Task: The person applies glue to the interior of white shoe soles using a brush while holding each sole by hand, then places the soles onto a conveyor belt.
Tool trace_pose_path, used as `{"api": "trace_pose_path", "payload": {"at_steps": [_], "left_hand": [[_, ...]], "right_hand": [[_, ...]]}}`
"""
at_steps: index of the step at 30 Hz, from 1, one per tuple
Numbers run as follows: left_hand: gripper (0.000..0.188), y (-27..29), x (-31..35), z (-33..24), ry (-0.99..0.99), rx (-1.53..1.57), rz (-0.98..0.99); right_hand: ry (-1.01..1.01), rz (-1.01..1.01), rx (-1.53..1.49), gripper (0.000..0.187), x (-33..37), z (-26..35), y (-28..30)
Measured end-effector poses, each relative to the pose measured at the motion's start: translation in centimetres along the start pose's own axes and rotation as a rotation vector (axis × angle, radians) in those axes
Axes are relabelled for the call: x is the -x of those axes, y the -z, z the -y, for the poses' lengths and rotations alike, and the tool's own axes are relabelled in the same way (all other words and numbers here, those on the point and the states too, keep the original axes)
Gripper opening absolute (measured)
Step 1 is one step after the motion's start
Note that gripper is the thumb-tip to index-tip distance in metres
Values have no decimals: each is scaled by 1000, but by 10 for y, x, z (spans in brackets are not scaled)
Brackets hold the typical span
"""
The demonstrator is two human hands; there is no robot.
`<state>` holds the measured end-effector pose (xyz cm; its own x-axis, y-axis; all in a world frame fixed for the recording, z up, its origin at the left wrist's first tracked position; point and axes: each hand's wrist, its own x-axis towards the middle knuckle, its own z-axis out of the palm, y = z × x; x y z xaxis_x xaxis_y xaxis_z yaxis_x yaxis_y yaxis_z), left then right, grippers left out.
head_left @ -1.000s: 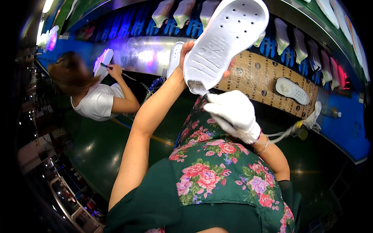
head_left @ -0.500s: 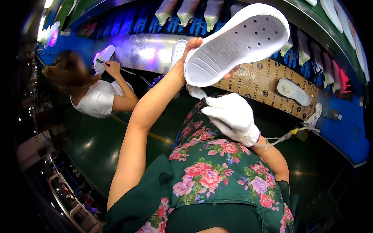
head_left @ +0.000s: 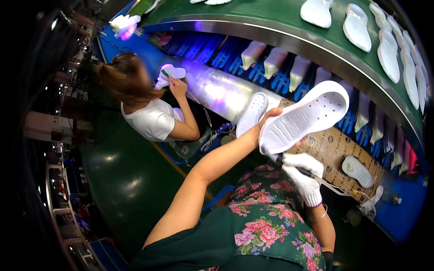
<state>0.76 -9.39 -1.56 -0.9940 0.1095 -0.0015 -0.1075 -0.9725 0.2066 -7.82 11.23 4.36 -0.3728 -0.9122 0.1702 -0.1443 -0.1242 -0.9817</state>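
My left hand (head_left: 266,121) grips a white shoe sole (head_left: 307,116) by its side, with the thumb on the near edge and the other fingers beneath. The sole is tilted, its hollow inner face with small holes toward me. My right hand (head_left: 305,177), in a white knit glove, is closed round a dark-handled brush (head_left: 276,158) joined to a clear tube (head_left: 333,187). The brush's tip is at the heel end of the sole; whether it touches is hard to tell. A second white sole (head_left: 253,114) lies just beyond my left wrist.
Cardboard (head_left: 326,143) covers the bench, with another sole (head_left: 357,171) on it. Upright pale shoe parts (head_left: 275,62) line a rack behind. Above runs a green shelf (head_left: 266,12) bearing several soles. At left a co-worker (head_left: 151,118) handles a white shoe (head_left: 171,76).
The view has shifted, taking in more of the shelf. The held sole is now lower and farther from me. My right hand has brought the brush up to its heel end.
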Motion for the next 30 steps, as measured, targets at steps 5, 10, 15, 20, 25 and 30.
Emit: {"api": "trace_pose_path", "payload": {"at_steps": [5, 10, 15, 20, 25, 30], "left_hand": [[88, 1, 15, 17, -142, -124, -159], [71, -16, 27, 49, -254, -24, -337], [70, -22, 30, 59, -255, 8, -271], [97, -10, 48, 48, -376, -148, -311], [119, -49, 66, -2, -405, -287, 114], [120, -90, 33, -93, -412, -447, 404]], "right_hand": [[-84, -120, -124, 16, -4, 11, 11], [390, -240, 534, 20, -40, 25, 33], [539, -303, 656, 28, -50, 12, 33], [264, -46, 211, 17, -22, 16, 18], [-26, -373, -252, 18, 6, -2, 46], [-160, -485, -384, 19, 14, -15, 42]]}}
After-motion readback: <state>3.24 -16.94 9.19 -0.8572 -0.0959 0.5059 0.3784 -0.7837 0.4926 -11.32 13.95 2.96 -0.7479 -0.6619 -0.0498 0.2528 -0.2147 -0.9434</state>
